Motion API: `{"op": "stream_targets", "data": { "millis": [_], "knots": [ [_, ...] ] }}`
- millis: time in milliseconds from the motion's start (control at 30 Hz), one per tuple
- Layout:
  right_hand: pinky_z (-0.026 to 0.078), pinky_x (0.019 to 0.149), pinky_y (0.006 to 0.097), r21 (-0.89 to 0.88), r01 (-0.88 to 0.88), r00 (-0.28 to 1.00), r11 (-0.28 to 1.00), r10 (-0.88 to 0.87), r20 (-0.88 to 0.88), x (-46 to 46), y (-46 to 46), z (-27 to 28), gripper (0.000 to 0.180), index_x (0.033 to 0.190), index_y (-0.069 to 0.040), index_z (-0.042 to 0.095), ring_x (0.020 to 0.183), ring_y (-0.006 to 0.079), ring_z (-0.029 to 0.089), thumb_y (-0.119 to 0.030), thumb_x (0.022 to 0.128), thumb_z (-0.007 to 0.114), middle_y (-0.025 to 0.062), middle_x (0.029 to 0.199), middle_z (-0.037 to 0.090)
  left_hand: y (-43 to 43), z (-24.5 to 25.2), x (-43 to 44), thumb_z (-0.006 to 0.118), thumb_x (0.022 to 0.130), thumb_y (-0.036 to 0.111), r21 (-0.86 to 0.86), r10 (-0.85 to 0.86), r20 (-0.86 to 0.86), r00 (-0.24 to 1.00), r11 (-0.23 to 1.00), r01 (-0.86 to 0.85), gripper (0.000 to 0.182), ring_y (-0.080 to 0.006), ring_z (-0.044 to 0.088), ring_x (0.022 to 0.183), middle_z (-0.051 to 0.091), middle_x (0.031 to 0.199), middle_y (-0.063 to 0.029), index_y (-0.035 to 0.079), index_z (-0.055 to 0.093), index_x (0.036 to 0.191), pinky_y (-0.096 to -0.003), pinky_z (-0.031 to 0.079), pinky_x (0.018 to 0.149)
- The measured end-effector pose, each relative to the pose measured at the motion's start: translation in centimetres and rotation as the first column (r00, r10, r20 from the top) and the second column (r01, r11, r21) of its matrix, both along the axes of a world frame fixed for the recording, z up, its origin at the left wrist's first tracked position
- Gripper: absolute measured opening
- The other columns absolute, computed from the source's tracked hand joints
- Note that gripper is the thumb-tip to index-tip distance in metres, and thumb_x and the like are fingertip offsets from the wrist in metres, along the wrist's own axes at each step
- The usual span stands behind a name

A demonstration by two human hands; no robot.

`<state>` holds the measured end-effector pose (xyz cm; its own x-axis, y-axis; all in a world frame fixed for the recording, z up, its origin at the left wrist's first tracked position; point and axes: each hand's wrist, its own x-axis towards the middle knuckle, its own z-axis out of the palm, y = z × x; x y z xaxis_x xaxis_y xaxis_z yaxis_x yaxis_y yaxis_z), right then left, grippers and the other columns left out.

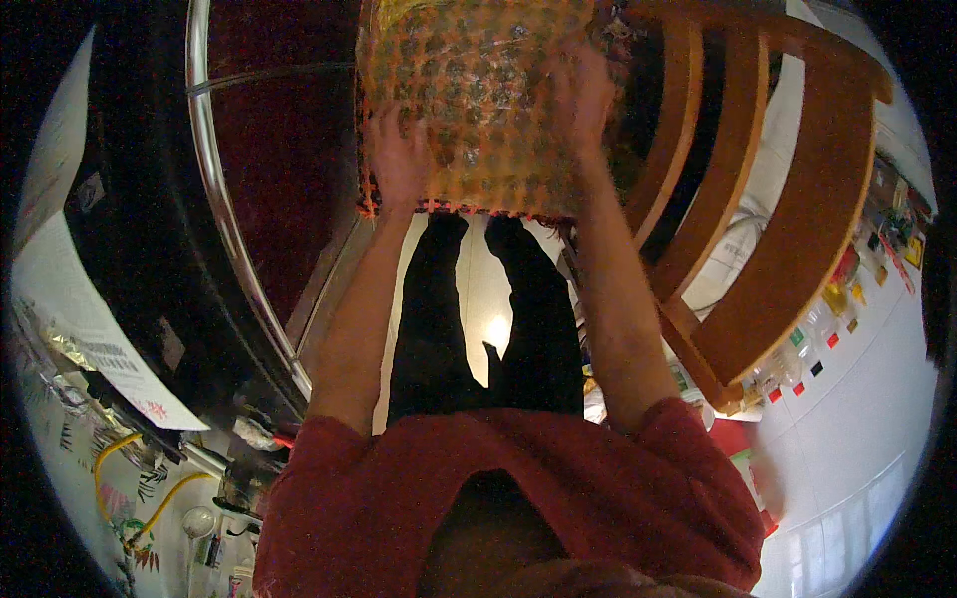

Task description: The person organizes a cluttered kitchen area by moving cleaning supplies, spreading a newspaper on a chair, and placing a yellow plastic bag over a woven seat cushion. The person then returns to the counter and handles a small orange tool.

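Note:
An orange-and-brown checked cover (478, 112) with a glossy surface lies before me, its near edge trimmed with a red and orange fringe. What supports it is hidden. My left hand (400, 157) lies on its left side near the fringed edge, fingers forward and slightly apart. Farther up, my right hand (583, 93) touches the right side of the cover. Blur hides whether its fingers pinch the material. Below the fringe show my legs in dark trousers (441, 321) above a pale floor (478, 299).
Brown wooden furniture with curved-looking boards (792, 247) stands close on my right, with bottles (785, 366) beyond it. At left, a chrome rail (205, 142) borders a dark red panel (262, 164). A white sheet bearing writing (97, 336) is farther left.

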<state>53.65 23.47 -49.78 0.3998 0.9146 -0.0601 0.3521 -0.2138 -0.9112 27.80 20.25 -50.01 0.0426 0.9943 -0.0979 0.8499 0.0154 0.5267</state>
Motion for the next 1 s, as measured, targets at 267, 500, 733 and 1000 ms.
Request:
{"op": "stream_targets", "data": {
  "millis": [267,500,733,1000],
  "knots": [
    [0.041,0.093,0.0463,-0.588,-0.178,0.614,0.789,0.556,0.56,-4.0,-16.2,2.5,0.04,0.112,-0.007,0.057,0.112,0.0309,0.052,-0.016,0.074,0.066,0.0129,0.123,0.053,-7.4,-2.8,-3.8,0.066,0.082,0.024,-0.456,0.493,0.213,0.843,0.813,-0.361,0.041,-0.0263,0.057,0.085,0.058,0.099,-0.0127,0.004,0.05,0.114,-0.0359,0.047,0.074],
    [0.038,0.092,0.0501,-0.619,-0.221,0.524,0.754,0.627,0.576,-2.2,-18.2,-2.9,0.041,0.113,-0.008,0.055,0.108,0.0305,0.051,-0.016,0.074,0.066,0.0117,0.113,0.055,-9.2,-12.1,-7.0,0.06,0.087,0.025,-0.538,0.624,0.474,0.622,0.764,-0.356,0.03,-0.0241,0.056,0.082,0.058,0.091,-0.0124,0.004,0.052,0.108,-0.0374,0.047,0.071],
    [0.042,0.091,0.0475,-0.441,-0.166,0.774,0.882,0.393,0.496,-3.9,-19.5,1.7,0.035,0.115,-0.007,0.056,0.107,0.0332,0.053,-0.021,0.083,0.061,0.0115,0.114,0.058,-7.1,-4.2,-4.0,0.062,0.086,0.022,0.026,0.353,0.082,0.932,0.934,-0.356,0.025,-0.0277,0.055,0.085,0.057,0.089,-0.0151,0.001,0.055,0.098,-0.0392,0.046,0.068],
    [0.052,0.059,0.034,-0.662,0.529,0.496,0.531,-0.826,-0.266,-1.9,-32.4,-1.4,0.018,0.101,-0.004,0.063,0.066,0.0252,0.064,-0.016,0.089,0.057,0.0123,0.086,0.065,-14.1,-1.5,4.5,0.065,0.081,0.02,-0.209,0.003,0.429,0.903,0.973,0.096,0.024,-0.0306,0.058,0.079,0.058,0.089,-0.017,0.002,0.06,0.095,-0.0393,0.046,0.069]
  ]
}}
